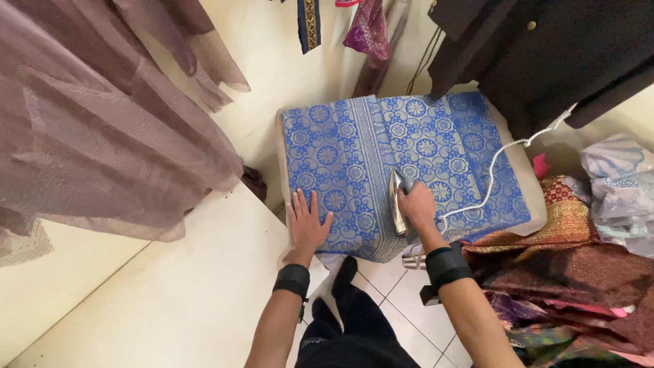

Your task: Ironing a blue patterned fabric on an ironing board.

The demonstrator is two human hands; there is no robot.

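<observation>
Iron (396,201): stands on the blue patterned cloth (354,157), near its front edge, white cord (492,170) trailing right.
Right hand (417,204): fingers wrapped around the iron's handle.
Left hand (308,221): spread flat, pressing the cloth's near left corner.
Table (535,197): padded, cloth draped over it.

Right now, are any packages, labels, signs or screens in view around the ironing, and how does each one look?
None can be seen: no package, label, sign or screen.
The left hand lies flat on blue patterned cloth.
The right hand grips an iron with a white cord.
</observation>
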